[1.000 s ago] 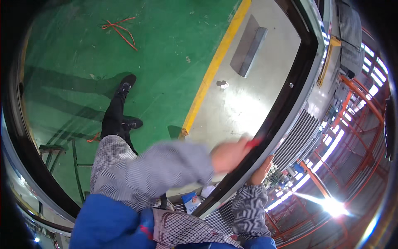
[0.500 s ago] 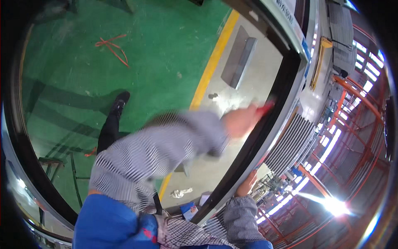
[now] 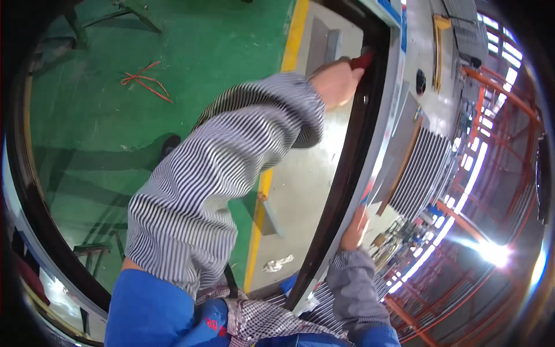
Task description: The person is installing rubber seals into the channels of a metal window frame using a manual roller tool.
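My left hand [image 3: 336, 84] reaches across the opening of a large frame [image 3: 347, 173] with dark inner sides and a pale outer edge. Its fingers are closed round a small red tool [image 3: 362, 60], pressed to the dark inner face near the far right corner; the tool's working end is hidden. Nearer to me, my right hand [image 3: 354, 230] is closed on the outer edge of the frame's right side. Just beyond its fingers shows a narrow red-and-blue patch [image 3: 367, 191]; whether the hand holds it, I cannot tell. Both arms wear striped sleeves.
Through the opening show a green floor [image 3: 214, 46], a yellow line [image 3: 295, 37], red strapping [image 3: 147, 81] and a crumpled white scrap [image 3: 278, 264]. Stacked ribbed profiles [image 3: 421, 170] lie beyond the right side. Green metal stands [image 3: 136, 14] stand at the far left.
My left hand has moved farther along the inner face toward the far corner with the red tool. My right hand stays at the outer edge, and the view has shifted.
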`<state>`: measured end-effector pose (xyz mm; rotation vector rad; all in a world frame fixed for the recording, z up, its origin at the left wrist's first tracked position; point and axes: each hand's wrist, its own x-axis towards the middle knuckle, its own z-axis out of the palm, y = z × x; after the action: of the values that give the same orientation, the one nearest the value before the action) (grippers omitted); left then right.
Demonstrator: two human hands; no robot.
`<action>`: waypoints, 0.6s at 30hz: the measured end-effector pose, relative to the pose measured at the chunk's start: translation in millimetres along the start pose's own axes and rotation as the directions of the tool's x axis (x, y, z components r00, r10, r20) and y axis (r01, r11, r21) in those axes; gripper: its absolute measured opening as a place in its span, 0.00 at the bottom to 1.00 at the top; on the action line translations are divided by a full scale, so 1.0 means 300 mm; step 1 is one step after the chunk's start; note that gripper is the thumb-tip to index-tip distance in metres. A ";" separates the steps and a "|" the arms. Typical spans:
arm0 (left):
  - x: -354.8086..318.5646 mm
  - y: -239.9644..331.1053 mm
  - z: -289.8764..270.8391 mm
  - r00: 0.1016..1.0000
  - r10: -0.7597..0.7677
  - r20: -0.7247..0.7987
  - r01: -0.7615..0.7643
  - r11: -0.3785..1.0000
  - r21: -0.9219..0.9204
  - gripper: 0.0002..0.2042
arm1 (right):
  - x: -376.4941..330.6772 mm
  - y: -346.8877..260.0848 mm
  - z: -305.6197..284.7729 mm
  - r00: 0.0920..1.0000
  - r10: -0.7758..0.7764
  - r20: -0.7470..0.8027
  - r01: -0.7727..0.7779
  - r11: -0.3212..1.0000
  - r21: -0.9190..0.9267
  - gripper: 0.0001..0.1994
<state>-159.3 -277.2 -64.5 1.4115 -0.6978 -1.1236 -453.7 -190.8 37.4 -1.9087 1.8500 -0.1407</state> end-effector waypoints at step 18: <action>-0.966 -0.212 0.526 0.976 -0.214 0.037 0.216 0.972 -0.095 0.17 | -0.230 0.284 -0.073 0.991 -0.064 0.117 0.014 0.921 0.390 0.29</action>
<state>-421.1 -67.9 -41.2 1.4146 -0.5089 -1.3296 -546.1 -127.8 39.7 -1.6375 1.5620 -0.3625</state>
